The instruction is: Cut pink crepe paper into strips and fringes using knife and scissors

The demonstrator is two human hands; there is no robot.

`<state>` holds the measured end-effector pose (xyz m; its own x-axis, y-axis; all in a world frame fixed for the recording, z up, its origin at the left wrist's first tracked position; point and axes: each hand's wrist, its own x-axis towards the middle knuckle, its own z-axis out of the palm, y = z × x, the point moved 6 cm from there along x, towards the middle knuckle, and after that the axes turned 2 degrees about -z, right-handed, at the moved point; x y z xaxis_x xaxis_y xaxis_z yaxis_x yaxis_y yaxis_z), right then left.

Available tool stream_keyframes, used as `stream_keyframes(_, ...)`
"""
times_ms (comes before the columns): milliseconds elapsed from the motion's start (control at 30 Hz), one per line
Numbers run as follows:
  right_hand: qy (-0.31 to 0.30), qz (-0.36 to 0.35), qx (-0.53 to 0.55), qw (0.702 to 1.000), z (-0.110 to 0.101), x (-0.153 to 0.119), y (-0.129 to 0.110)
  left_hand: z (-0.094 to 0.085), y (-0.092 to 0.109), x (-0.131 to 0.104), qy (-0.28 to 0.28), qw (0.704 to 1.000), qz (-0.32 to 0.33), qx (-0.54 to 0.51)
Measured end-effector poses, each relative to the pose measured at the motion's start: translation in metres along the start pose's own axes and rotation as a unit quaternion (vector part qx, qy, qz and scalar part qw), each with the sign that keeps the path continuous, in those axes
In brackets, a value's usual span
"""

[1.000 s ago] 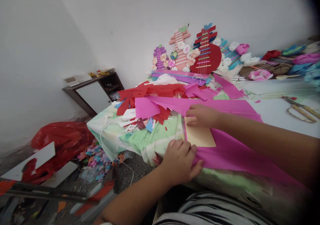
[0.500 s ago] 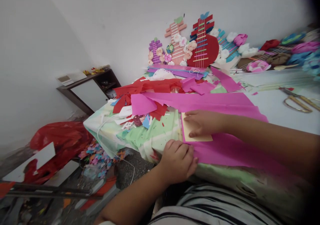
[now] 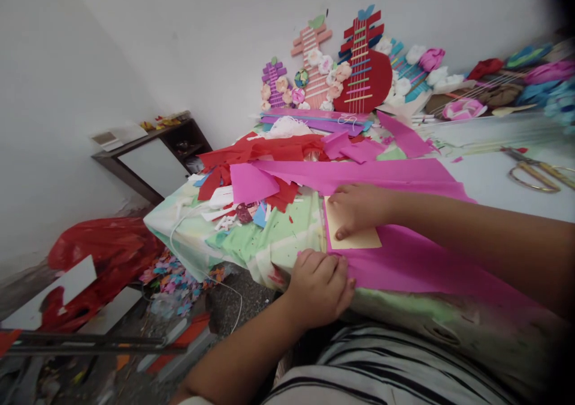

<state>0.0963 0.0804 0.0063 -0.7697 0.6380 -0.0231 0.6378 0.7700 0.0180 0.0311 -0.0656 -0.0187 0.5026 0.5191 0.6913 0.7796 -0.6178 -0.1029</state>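
A large magenta sheet (image 3: pixel 404 267) lies across the near part of the table, with a small cream card (image 3: pixel 354 240) flat on its left end. My right hand (image 3: pixel 353 209) rests on the card, fingers spread and pressing down. My left hand (image 3: pixel 320 288) is at the table's front edge, just below the card's corner. Its fingers are curled at the corner of the magenta sheet; what lies under them is hidden.
Gold-handled scissors (image 3: pixel 534 171) lie at the right. Red paper scraps (image 3: pixel 265 148) and a magenta piece (image 3: pixel 254 182) are piled behind. A red lute-shaped craft (image 3: pixel 371 84) leans on the wall. Left of the table stands a cabinet (image 3: pixel 153 162).
The view has shifted slightly, so most things appear a little higher and further left. My right hand's fingers have drawn in slightly on the card. My left hand has hardly moved.
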Motion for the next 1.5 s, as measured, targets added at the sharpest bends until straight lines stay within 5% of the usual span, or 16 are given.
stream_keyframes(200, -0.062, 0.045, -0.031, 0.997, -0.002, 0.001, -0.002, 0.002, 0.001, -0.001, 0.0, 1.0, -0.001, 0.006)
stream_keyframes(600, -0.047, 0.017, -0.023, 0.998, 0.007, 0.002, 0.0, -0.002, 0.003, -0.002, 0.047, 0.998, 0.002, 0.03)
stream_keyframes(1500, -0.048, 0.036, -0.042, 0.997, 0.001, -0.009, -0.009, 0.0, 0.001, 0.0, -0.006, 0.999, -0.03, 0.015)
